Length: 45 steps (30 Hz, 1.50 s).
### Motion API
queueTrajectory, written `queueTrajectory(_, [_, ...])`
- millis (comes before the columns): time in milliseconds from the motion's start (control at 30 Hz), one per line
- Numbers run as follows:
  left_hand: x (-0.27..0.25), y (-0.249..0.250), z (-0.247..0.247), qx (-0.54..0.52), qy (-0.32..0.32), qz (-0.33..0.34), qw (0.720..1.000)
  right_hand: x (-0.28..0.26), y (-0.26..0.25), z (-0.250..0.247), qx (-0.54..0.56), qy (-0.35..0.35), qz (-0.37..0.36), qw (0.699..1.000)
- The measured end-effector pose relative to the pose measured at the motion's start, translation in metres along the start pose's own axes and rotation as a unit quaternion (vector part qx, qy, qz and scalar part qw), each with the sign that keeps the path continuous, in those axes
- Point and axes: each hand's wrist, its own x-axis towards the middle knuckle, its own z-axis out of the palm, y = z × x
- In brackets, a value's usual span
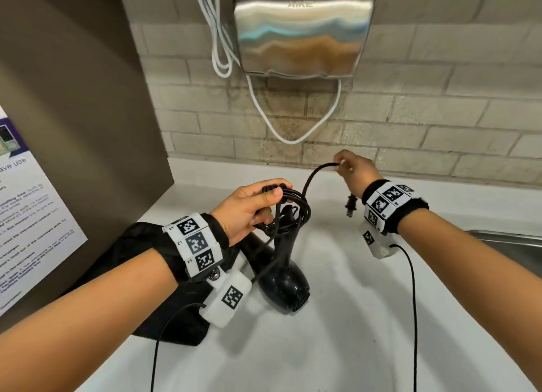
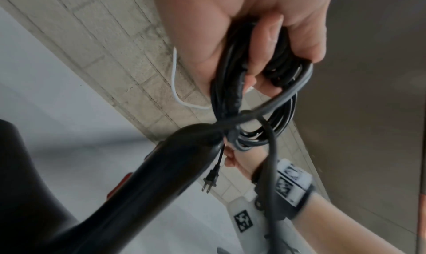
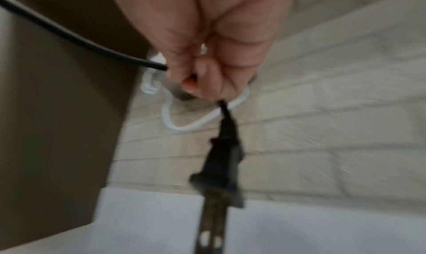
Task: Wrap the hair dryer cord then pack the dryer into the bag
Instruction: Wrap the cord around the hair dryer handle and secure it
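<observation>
A black hair dryer [image 1: 283, 286] stands nozzle-down on the white counter [image 1: 337, 318], its handle pointing up. My left hand [image 1: 252, 207] grips a bundle of coiled black cord [image 1: 293, 207] above the handle; in the left wrist view the coils [image 2: 272, 75] pass through its curled fingers, with the dryer handle [image 2: 166, 166] below. My right hand [image 1: 350, 166] is raised near the tiled wall and pinches the cord's free end, the plug [image 1: 351, 205] dangling beneath it. The plug [image 3: 221, 166] hangs blurred in the right wrist view. A black bag [image 1: 152, 274] lies on the counter under my left forearm.
A steel hand dryer [image 1: 302, 28] hangs on the tiled wall with a white cable [image 1: 296, 136] looping below it. A brown panel [image 1: 82, 127] with a printed notice [image 1: 32, 215] closes off the left. A metal sink edge [image 1: 510, 239] shows at right.
</observation>
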Motion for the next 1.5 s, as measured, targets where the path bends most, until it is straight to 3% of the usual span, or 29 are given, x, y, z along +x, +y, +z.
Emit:
queueTrajectory(100, [-0.002, -0.002, 0.002, -0.023, 0.01, -0.007, 1.0, 0.005, 0.031, -0.002, -0.059, 0.015, 0.101, 0.993])
queueTrajectory(167, [-0.001, -0.003, 0.003, -0.03, 0.027, -0.007, 0.999, 0.001, 0.046, 0.01, -0.096, -0.035, 0.133, 0.986])
queueTrajectory(300, [0.001, -0.003, 0.007, -0.032, 0.037, -0.01, 0.999, -0.028, 0.039, 0.035, -0.038, -0.156, 0.174, 0.972])
queueTrajectory(400, [0.005, -0.001, 0.008, -0.029, 0.055, -0.012, 0.998, -0.046, 0.01, 0.041, 0.031, -0.188, 0.037, 0.981])
queueTrajectory(467, [0.007, 0.0, 0.007, -0.032, 0.065, -0.011, 0.997, -0.056, -0.013, 0.042, 0.081, -0.215, -0.077, 0.97])
queueTrajectory(567, [0.008, 0.0, 0.006, -0.04, 0.075, -0.01, 0.996, -0.058, -0.029, 0.044, 0.138, -0.214, -0.128, 0.958])
queueTrajectory(700, [0.008, 0.002, 0.006, -0.048, 0.091, -0.016, 0.995, -0.048, -0.03, 0.04, 0.051, -0.149, -0.178, 0.971])
queueTrajectory(767, [0.008, 0.003, 0.004, -0.052, 0.097, -0.026, 0.994, -0.039, -0.027, 0.033, 0.045, -0.101, -0.146, 0.983])
queueTrajectory(867, [0.005, 0.003, -0.001, -0.055, 0.101, -0.039, 0.993, -0.016, -0.011, 0.018, 0.038, -0.01, -0.045, 0.998])
queueTrajectory(933, [0.005, 0.004, -0.005, -0.053, 0.107, -0.039, 0.992, -0.004, 0.008, 0.012, -0.014, 0.015, 0.016, 1.0])
queueTrajectory(1033, [0.007, 0.004, -0.007, -0.073, 0.123, -0.036, 0.989, 0.001, 0.031, 0.021, -0.036, -0.012, 0.131, 0.991])
queueTrajectory(1133, [0.011, 0.003, -0.003, -0.089, 0.135, -0.039, 0.986, -0.007, 0.035, 0.038, -0.121, -0.126, 0.18, 0.968])
queueTrajectory(1233, [0.015, 0.003, 0.001, -0.072, 0.137, -0.033, 0.987, -0.017, 0.02, 0.046, -0.148, -0.152, 0.079, 0.974])
queueTrajectory(1300, [0.018, 0.002, 0.001, -0.068, 0.142, -0.03, 0.987, -0.027, 0.005, 0.046, -0.067, -0.134, -0.06, 0.987])
queueTrajectory(1367, [0.02, 0.001, -0.001, -0.06, 0.144, -0.026, 0.987, -0.039, -0.013, 0.044, 0.0, -0.128, -0.192, 0.973])
queueTrajectory(1433, [0.021, 0.001, -0.002, -0.051, 0.143, -0.027, 0.988, -0.049, -0.025, 0.042, 0.075, -0.146, -0.236, 0.958])
queueTrajectory(1500, [0.02, 0.001, 0.0, -0.051, 0.144, -0.03, 0.988, -0.05, -0.026, 0.042, 0.108, -0.154, -0.215, 0.958])
